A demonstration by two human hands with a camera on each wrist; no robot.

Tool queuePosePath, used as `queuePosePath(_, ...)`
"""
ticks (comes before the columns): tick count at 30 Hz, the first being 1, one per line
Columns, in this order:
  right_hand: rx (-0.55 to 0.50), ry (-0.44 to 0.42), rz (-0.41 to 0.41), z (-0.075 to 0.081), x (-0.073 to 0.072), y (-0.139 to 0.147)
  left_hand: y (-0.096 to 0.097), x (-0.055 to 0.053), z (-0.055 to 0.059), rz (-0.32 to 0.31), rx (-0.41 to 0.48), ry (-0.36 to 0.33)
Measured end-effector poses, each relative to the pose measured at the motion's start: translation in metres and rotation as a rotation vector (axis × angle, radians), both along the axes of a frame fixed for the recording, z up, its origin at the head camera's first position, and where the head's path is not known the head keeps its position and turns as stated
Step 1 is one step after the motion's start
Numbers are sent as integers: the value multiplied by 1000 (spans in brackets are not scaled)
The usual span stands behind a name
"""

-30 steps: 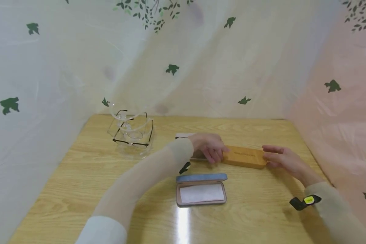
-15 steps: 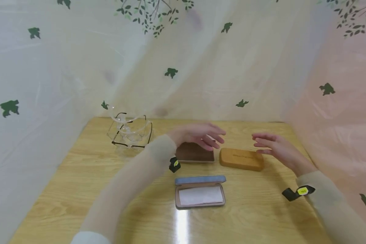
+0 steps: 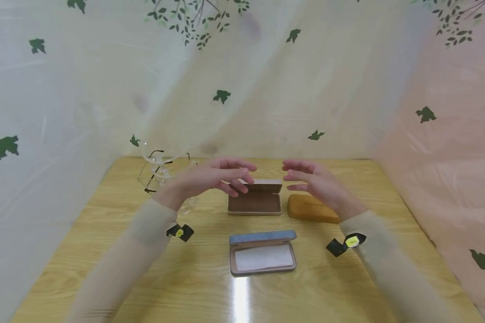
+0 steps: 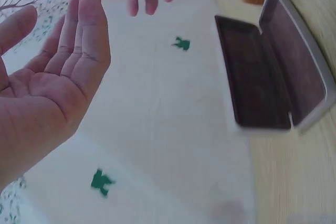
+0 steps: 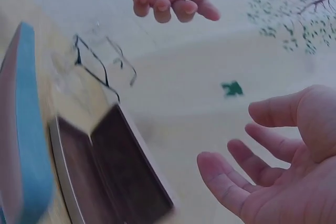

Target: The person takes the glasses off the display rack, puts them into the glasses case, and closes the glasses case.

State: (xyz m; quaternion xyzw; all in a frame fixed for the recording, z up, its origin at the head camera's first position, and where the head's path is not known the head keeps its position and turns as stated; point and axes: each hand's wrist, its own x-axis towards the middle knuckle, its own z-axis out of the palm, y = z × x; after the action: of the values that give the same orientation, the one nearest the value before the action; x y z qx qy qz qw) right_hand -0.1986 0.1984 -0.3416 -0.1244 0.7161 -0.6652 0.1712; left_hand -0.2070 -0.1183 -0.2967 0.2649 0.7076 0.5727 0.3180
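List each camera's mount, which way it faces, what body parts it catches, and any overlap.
Head: worn on the head; faces forward and down at the table; shows left hand, right hand, sleeves.
Left wrist: on that wrist; looks past the left hand to the backdrop and open brown-lined case; right-hand fingers at top.
Right wrist: on that wrist; looks past the right hand to the backdrop, glasses and part of the blue case; left hand at top.
Shared: both wrist views show the brown-lined case.
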Motion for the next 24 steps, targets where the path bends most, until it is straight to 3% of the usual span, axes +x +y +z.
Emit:
queuePosePath(6, -115, -47, 44, -3, 1, -55, -53, 14, 6, 86, 3, 50)
queuePosePath(10, -170, -78, 48, -5, 1, -90, -85, 20, 2, 160, -11, 102)
queuePosePath(15, -236, -123, 23, -9, 0, -139, -126, 26, -7, 308, 16, 266)
queuePosePath(19, -275, -184, -9, -16, -3, -174, -151, 29, -16, 477, 236, 354)
queuePosePath(24, -349, -254, -43, -25, -3, -211, -170, 29, -33, 697, 549, 316)
